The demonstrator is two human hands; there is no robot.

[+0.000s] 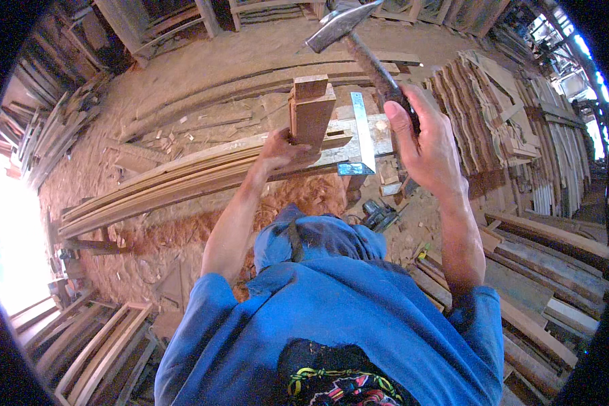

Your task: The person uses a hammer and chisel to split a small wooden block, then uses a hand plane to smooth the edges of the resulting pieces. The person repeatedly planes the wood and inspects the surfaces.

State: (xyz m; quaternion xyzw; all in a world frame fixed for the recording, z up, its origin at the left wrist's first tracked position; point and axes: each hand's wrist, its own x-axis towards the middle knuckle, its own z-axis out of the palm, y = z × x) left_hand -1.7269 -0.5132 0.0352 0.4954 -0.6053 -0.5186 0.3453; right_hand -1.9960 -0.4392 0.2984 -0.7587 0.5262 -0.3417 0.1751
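A claw hammer (374, 65) is raised above the bench, its handle gripped in my right hand (426, 139) with the metal head up and to the left. My left hand (287, 150) wraps round the lower part of an upright wooden block (312, 115), steadying it on the bench. A smaller piece of wood (310, 86) shows at the block's top. To the right of the block, a try square (362, 135) lies flat on the pale bench plank (384, 134). The hammer head and the block are apart.
Long thin boards (162, 177) run along the bench to the left. A dark power tool (379, 214) sits on the floor below. Stacked rough planks (470, 115) stand at the right, more timber (541, 271) lies at lower right, and wooden frames (105, 352) at lower left.
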